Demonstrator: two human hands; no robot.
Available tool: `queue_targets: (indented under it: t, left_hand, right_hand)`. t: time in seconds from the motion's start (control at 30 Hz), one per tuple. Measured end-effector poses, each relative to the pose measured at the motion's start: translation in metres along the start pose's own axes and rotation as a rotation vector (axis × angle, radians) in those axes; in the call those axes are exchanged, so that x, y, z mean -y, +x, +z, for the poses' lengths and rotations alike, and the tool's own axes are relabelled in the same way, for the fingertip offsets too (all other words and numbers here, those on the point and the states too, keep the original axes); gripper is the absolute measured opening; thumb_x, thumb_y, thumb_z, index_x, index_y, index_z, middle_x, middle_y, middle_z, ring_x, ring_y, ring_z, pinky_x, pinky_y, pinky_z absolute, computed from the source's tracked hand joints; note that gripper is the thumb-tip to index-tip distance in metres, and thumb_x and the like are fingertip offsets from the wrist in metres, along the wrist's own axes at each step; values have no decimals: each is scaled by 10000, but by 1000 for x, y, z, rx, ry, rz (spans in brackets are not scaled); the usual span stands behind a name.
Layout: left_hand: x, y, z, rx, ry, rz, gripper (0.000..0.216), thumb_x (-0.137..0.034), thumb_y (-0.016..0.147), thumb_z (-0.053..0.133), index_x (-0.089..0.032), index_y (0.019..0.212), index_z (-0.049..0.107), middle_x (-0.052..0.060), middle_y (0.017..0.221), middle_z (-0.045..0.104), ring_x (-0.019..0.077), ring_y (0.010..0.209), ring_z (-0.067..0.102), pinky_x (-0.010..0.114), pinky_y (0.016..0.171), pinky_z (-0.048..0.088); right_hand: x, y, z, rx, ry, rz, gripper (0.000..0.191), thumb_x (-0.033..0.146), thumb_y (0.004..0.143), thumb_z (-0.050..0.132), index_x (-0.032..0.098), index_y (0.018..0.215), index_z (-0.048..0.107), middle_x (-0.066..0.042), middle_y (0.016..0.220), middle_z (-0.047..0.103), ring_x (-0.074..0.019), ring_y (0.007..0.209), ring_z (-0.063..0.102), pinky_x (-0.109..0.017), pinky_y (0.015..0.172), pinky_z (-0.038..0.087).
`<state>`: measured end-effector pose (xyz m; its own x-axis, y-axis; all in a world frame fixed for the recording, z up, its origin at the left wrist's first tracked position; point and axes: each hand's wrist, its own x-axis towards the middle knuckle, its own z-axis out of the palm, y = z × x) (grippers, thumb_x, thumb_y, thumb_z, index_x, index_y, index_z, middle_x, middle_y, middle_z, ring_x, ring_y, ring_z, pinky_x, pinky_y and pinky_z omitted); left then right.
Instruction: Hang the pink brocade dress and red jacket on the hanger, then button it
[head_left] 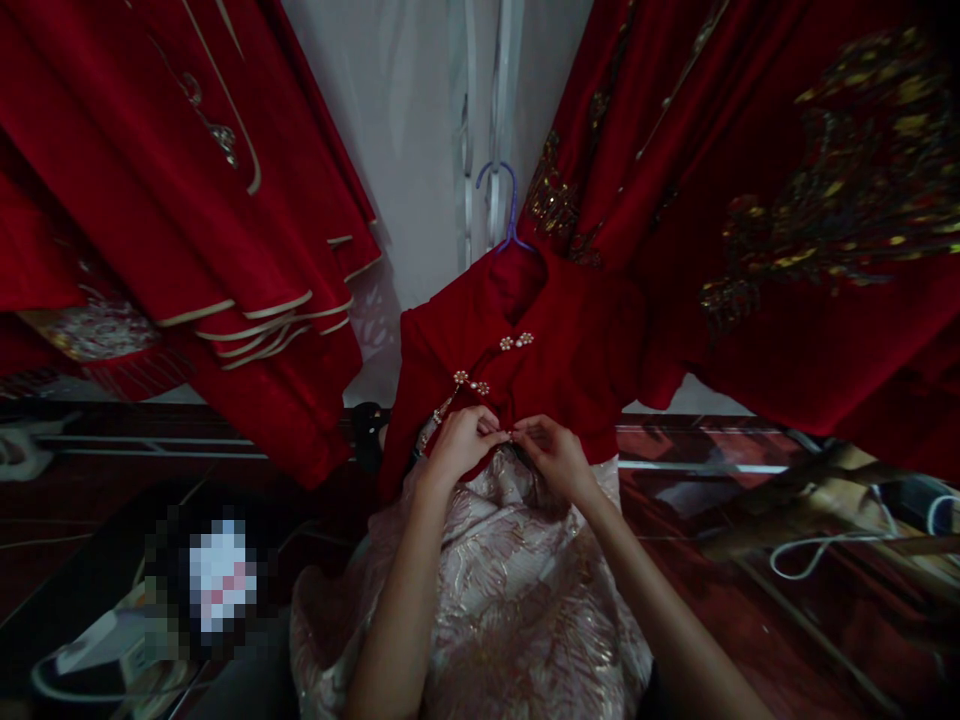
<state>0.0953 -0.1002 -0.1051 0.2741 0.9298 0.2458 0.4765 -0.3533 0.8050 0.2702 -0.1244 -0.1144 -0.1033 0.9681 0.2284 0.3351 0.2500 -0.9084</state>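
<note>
A red jacket (577, 340) hangs from a purple hanger (513, 215) in front of me. Jewelled flower clasps (516, 342) join its front near the neck, with another jewelled clasp (471, 382) lower and to the left. At the lower front edge, my left hand (471, 438) pinches something small with thumb and fingers. Close beside it, my right hand (551, 450) pinches at the same spot, fingertips nearly meeting the left ones. A small clasp seems to lie between them, mostly hidden. Below both hands spreads a pale brocade skirt (517, 590) with a shiny leaf pattern.
Red garments with gold piping (225, 200) hang at left, and a red garment with gold sequins (847, 180) hangs at right. A wooden piece (817, 500) with a white cable (810, 560) stands at right. A blurred-out screen (221, 575) is at lower left.
</note>
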Motion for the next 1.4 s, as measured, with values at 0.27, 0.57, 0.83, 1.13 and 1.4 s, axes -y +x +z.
queue_targets:
  t: [0.27, 0.57, 0.83, 1.13, 1.4]
  left_hand:
    - [-7, -1, -6, -9, -145, 54, 249, -403, 746, 645, -161, 797, 614, 47, 749, 670, 142, 701, 632, 259, 679, 492]
    - [3, 14, 3, -293, -746, -248, 356, -474, 756, 602, -136, 869, 611, 65, 868, 675, 126, 729, 630, 276, 714, 518]
    - [-5, 15, -1, -387, -1051, -363, 277, -344, 752, 632, -140, 940, 639, 113, 1093, 662, 136, 910, 646, 281, 839, 496]
    - [-13, 21, 8, -440, -855, -379, 430, -467, 843, 425, -177, 1117, 587, 78, 1050, 664, 145, 852, 647, 248, 686, 498]
    - [-55, 59, -14, -353, 52, 196, 250, -308, 861, 490, -224, 1072, 594, 66, 1007, 579, 167, 918, 547, 289, 833, 450]
  right_hand:
    - [-5, 3, 4, -16, 158, 17, 235, 376, 793, 595, 179, 921, 599, -76, 918, 681, -168, 824, 659, -310, 789, 525]
    - [32, 1, -40, 306, 228, 179, 283, 361, 732, 649, 151, 922, 647, -63, 906, 690, -145, 813, 645, -294, 795, 497]
    - [35, -2, -37, 334, 219, 156, 252, 371, 758, 620, 166, 899, 662, -51, 887, 684, -146, 811, 638, -294, 790, 495]
    - [39, -4, -39, 465, 236, 146, 233, 359, 751, 642, 160, 870, 654, -47, 850, 686, -141, 782, 636, -284, 749, 500]
    - [51, -11, -85, 589, 148, 153, 256, 380, 753, 639, 162, 887, 647, -43, 846, 677, -148, 785, 627, -291, 741, 500]
